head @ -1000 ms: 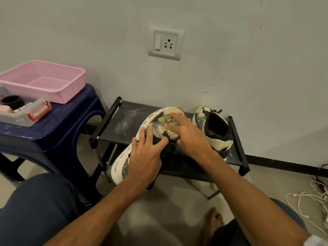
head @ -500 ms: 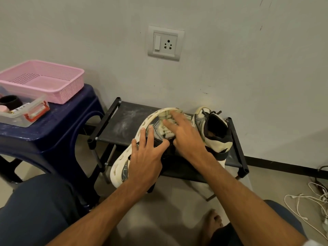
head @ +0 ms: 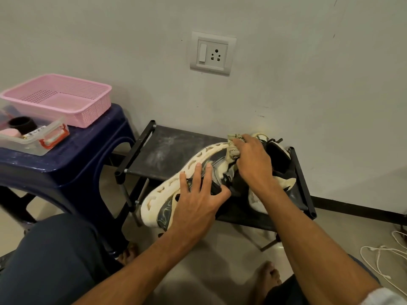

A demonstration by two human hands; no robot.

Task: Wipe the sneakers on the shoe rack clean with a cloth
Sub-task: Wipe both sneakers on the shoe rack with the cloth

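Observation:
A cream and black sneaker (head: 167,190) lies on its side across the front of the black shoe rack (head: 174,150), its thick sole turned left. My left hand (head: 198,201) grips its upper around the laces, thumb on the right side. My right hand (head: 253,159) presses a crumpled pale cloth (head: 233,148) against the sneaker's toe end. A second sneaker (head: 279,164) stands on the rack just to the right, partly hidden behind my right hand.
A dark blue plastic stool (head: 66,159) stands to the left with a pink basket (head: 59,97) and a clear box (head: 33,135) on it. A wall socket (head: 212,53) is above the rack. White cables (head: 383,258) lie on the floor at right. My bare feet are below.
My right hand has slid the cloth up along the sneaker toward its toe end and the wall. My left hand has stayed on the sneaker's upper.

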